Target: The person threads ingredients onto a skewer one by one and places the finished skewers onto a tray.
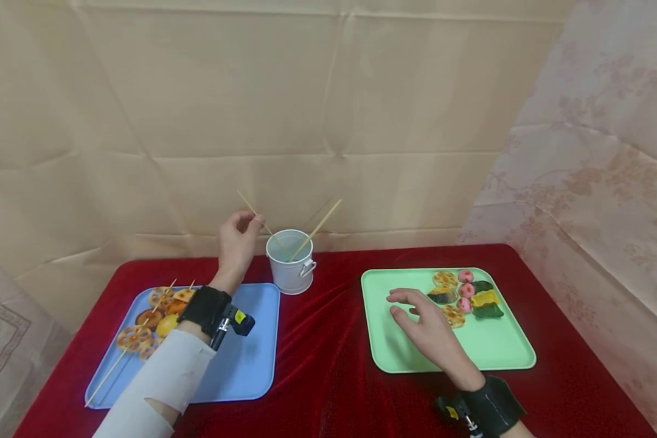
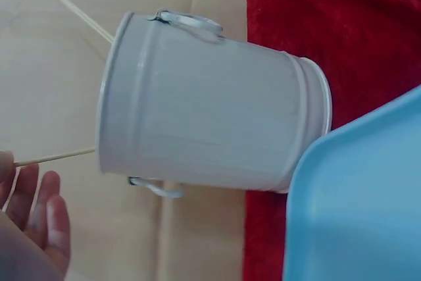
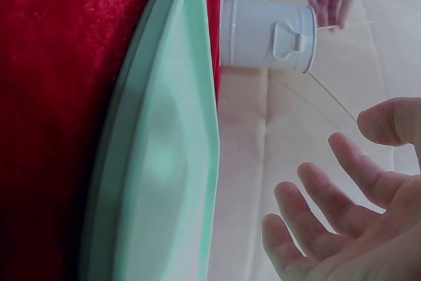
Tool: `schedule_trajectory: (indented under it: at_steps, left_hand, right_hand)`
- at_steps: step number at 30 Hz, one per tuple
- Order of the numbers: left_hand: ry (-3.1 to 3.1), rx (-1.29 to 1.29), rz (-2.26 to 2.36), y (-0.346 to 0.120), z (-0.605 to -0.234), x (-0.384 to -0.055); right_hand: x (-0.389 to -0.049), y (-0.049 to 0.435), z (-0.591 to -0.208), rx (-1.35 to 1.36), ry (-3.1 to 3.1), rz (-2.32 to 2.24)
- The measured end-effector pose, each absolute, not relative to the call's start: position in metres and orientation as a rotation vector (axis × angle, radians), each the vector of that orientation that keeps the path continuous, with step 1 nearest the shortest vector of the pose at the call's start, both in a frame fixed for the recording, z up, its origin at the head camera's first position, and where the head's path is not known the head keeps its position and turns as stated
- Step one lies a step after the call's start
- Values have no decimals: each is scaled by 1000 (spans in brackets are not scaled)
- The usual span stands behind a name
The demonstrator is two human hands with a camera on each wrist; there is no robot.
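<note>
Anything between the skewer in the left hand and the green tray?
Yes: the white bucket, with the held skewer extending inside; at least one other skewer leaning right; then the right hand above the green tray's left part.

place: curtained-off booth, perhaps | beige backdrop (image 1: 328,97) | floral drape (image 1: 597,152) | red tablecloth (image 1: 328,365)

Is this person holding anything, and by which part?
The left hand pinches a thin stick partway along its length, above the white bucket; the right hand holds nothing.

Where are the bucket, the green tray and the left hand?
Bucket (image 2: 210,106): left wrist view, on its side wall.
Green tray (image 1: 490,350): head view, on its bare floor.
Left hand (image 1: 236,242): head view, mid-hand.
</note>
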State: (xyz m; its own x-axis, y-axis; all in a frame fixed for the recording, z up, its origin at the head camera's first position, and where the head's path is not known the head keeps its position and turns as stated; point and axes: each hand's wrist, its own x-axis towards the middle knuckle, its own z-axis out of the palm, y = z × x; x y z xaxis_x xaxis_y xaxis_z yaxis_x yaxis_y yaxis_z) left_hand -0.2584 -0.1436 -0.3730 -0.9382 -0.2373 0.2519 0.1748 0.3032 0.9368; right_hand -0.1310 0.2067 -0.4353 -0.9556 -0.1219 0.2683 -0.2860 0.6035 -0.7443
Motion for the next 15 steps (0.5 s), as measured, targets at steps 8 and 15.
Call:
schedule_trajectory:
  at_steps: [8, 15]
  left_hand:
    - [-2095, -257, -1437, -143, -357, -230]
    - [-1885, -592, -1155, -141, -347, -203]
  right_hand:
    - [-129, 206, -431, 328, -2630, 1297]
    - [-131, 198, -428, 351, -2656, 1333]
